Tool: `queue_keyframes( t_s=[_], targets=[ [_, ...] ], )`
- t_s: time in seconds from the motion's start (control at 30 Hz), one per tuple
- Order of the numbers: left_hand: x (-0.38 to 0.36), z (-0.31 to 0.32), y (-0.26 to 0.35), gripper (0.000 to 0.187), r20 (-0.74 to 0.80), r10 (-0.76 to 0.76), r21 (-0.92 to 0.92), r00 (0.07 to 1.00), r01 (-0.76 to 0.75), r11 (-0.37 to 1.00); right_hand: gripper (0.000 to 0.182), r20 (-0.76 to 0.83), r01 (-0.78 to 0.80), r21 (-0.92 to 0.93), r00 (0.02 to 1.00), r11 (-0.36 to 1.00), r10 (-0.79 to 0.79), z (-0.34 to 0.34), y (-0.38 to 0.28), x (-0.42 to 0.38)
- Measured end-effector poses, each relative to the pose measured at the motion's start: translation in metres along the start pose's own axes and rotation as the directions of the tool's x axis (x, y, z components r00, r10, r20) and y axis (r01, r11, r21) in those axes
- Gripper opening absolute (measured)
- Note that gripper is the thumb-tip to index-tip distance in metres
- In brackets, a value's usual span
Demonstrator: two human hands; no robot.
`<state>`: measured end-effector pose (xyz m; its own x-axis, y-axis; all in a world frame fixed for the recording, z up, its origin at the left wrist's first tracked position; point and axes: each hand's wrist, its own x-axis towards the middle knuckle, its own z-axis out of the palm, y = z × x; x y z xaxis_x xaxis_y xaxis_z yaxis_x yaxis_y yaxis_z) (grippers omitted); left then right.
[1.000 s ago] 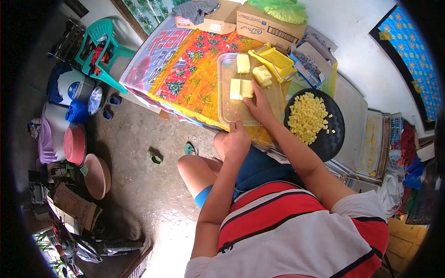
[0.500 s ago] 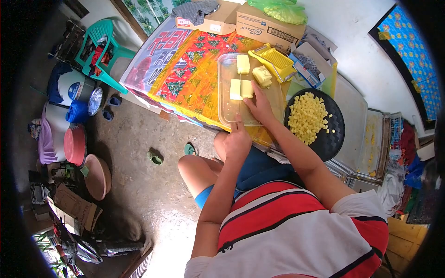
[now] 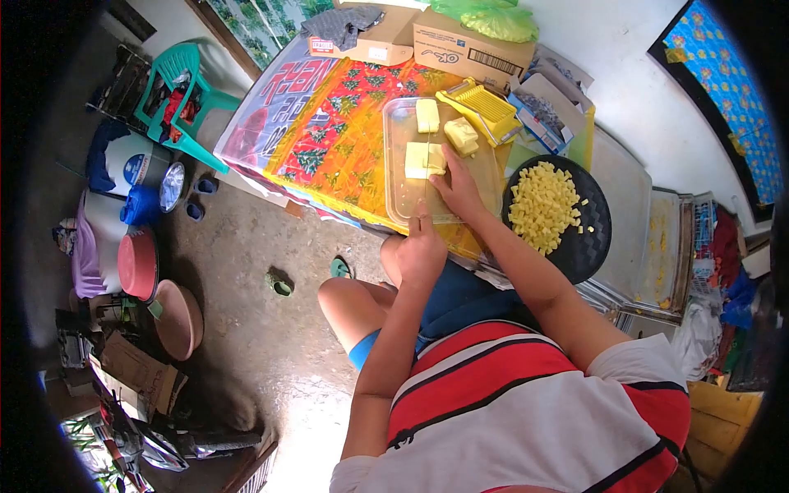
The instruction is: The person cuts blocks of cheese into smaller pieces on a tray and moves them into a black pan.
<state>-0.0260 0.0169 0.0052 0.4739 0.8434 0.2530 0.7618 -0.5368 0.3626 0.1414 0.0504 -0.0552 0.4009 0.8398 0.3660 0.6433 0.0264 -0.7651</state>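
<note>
My left hand (image 3: 422,251) is closed round the handle end of a thin knife, its index finger stretched along it. The narrow blade (image 3: 426,182), seen nearly edge-on, lies across a pale yellow cheese-like block (image 3: 416,161). My right hand (image 3: 460,187) grips the block's right end between thumb and fingers. The block rests on a clear plastic tray or lid (image 3: 398,193). Two more such blocks, an upright one (image 3: 427,116) and a stacked-looking one (image 3: 462,136), sit farther back on it. A black plate (image 3: 598,209) to the right bears a heap of small yellow cubes (image 3: 542,205).
Behind the tray stand a yellow slotted slicer or grater (image 3: 481,107), an open box (image 3: 546,111) and a cardboard carton (image 3: 468,56). A patterned cloth (image 3: 329,140) covers the table. Metal trays (image 3: 629,230) lie to the right. A green chair (image 3: 177,99) stands at left.
The block's right part under my right hand now looks tilted and less even beside the blade. Both hands keep nearly the same place; the view has shifted slightly.
</note>
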Motion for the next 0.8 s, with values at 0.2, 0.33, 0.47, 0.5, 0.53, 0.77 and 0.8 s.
queue_keyframes(
  t_s=[0.2, 0.33, 0.47, 0.5, 0.53, 0.77, 0.8],
  targets=[
    [0.003, 0.004, -0.004, 0.053, 0.049, -0.042, -0.02, 0.998, 0.043, 0.999, 0.069, 0.013, -0.021, 0.002, 1.0, 1.0, 0.021, -0.002, -0.004, 0.001],
    [0.005, 0.008, -0.009, 0.051, 0.084, -0.054, -0.03, 0.995, 0.056, 0.998, 0.066, 0.018, -0.006, -0.01, 1.0, 1.0, 0.006, -0.006, -0.013, 0.002],
    [0.005, 0.005, -0.01, 0.053, 0.039, -0.034, -0.033, 0.999, 0.035, 0.999, 0.056, 0.068, -0.039, 0.019, 0.997, 0.999, 0.037, -0.006, -0.014, 0.0],
    [0.005, 0.007, -0.012, 0.054, 0.021, -0.027, 0.003, 0.999, 0.027, 1.0, 0.053, 0.078, -0.041, 0.05, 0.996, 0.998, 0.037, -0.005, -0.014, 0.0],
    [0.005, 0.009, -0.013, 0.056, 0.002, -0.019, 0.039, 1.0, 0.019, 0.999, 0.05, 0.077, -0.028, 0.026, 0.997, 0.999, 0.026, -0.005, -0.013, -0.001],
    [0.003, 0.009, -0.016, 0.054, -0.045, 0.0, 0.067, 0.999, 0.003, 0.998, 0.046, 0.069, 0.001, -0.02, 0.998, 1.0, 0.001, -0.001, -0.01, -0.003],
    [0.003, 0.011, -0.016, 0.054, -0.053, 0.007, 0.062, 0.999, -0.004, 0.998, 0.047, 0.067, 0.004, -0.03, 0.998, 1.0, -0.002, -0.003, -0.012, -0.003]
  ],
)
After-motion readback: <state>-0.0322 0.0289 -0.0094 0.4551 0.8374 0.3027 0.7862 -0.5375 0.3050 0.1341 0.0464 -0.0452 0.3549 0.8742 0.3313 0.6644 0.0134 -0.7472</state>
